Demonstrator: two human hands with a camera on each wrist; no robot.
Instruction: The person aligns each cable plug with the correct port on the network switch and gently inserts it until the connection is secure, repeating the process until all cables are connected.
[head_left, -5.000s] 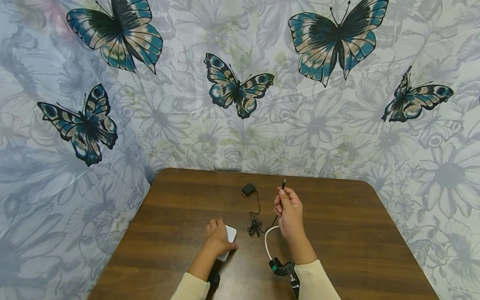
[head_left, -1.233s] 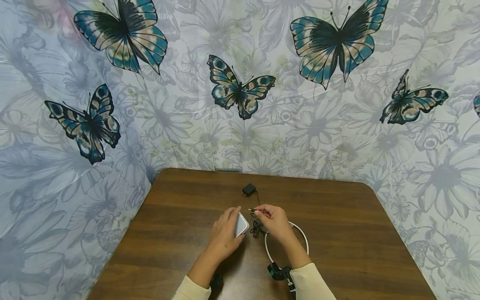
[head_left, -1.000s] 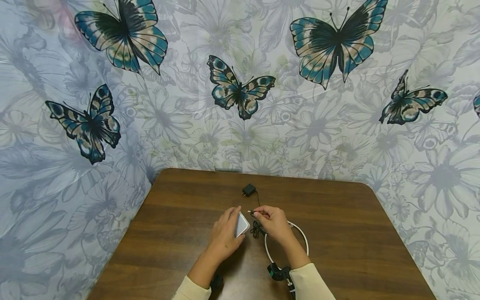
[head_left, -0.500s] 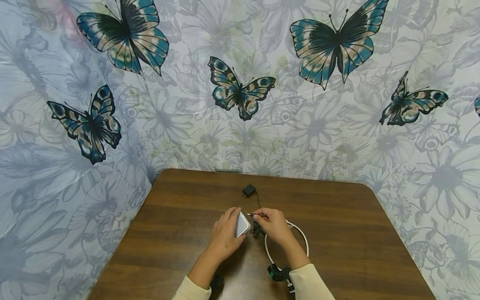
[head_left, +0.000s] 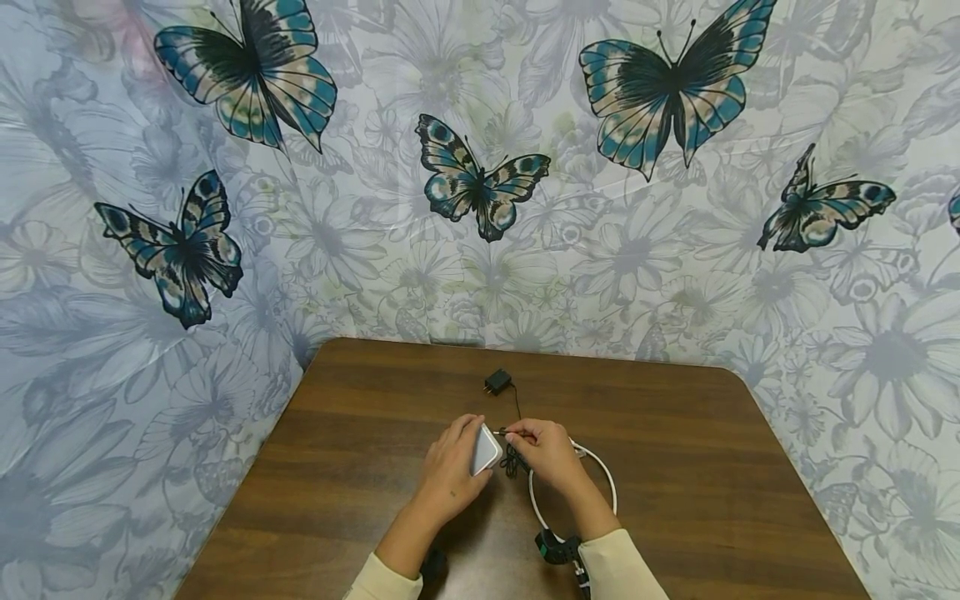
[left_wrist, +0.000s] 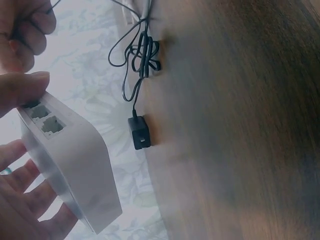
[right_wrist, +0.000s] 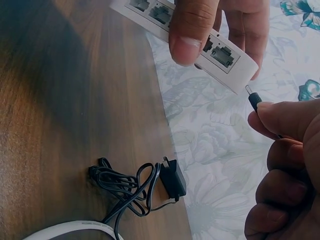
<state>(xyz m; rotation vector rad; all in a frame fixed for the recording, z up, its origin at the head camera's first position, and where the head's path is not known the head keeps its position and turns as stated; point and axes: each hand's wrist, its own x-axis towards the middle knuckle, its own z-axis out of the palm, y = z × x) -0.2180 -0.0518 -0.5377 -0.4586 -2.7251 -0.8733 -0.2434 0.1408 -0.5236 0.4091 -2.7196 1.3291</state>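
My left hand grips a small white network switch, tilted and held up over the table. Its Ethernet ports show in the right wrist view, with the left thumb lying across part of the row. Between thumb and forefinger, my right hand pinches a black barrel plug; the other fingers are curled. The plug's metal tip points at the switch and sits right by its end corner. A thin black cord leads from the plug to a black power adapter lying behind the hands.
The bundled black cord lies on the brown wooden table between the hands and the adapter. A white cable loops beside my right wrist to a black wrist mount. Behind the table hangs a butterfly-patterned backdrop.
Since the earliest frame, the left hand has lifted the switch and moved it right. The right hand has brought the plug down and left, from upright to pointing at the switch, closing in slightly.
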